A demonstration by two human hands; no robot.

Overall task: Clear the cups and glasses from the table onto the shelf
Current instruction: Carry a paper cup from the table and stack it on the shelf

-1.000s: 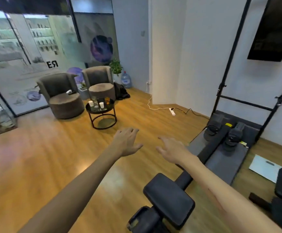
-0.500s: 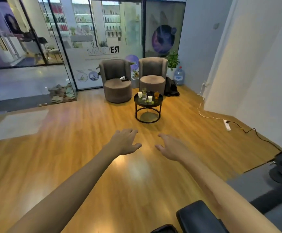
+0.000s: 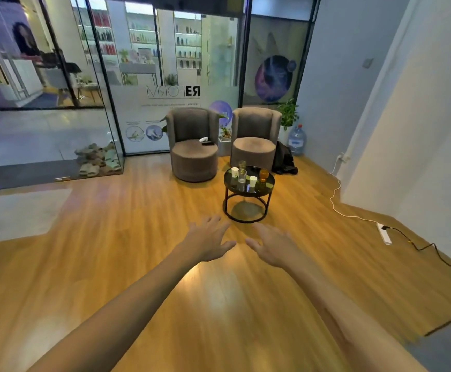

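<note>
This looks like the waiting corner of a wellness or fitness studio inside a shopping arcade. A glass wall [image 3: 127,76] with dark frames carries a mirrored logo [image 3: 173,91] and round printed stickers, and through it a shop's lit shelves [image 3: 143,36] full of bottles show across a tiled corridor. Two grey round armchairs [image 3: 193,145] stand on the wooden floor [image 3: 111,251] behind a small round black table [image 3: 229,186] of drinks. Slippers [image 3: 98,159] lie piled by the glass, and a potted plant [image 3: 289,114] and water jug [image 3: 297,139] fill the corner
</note>
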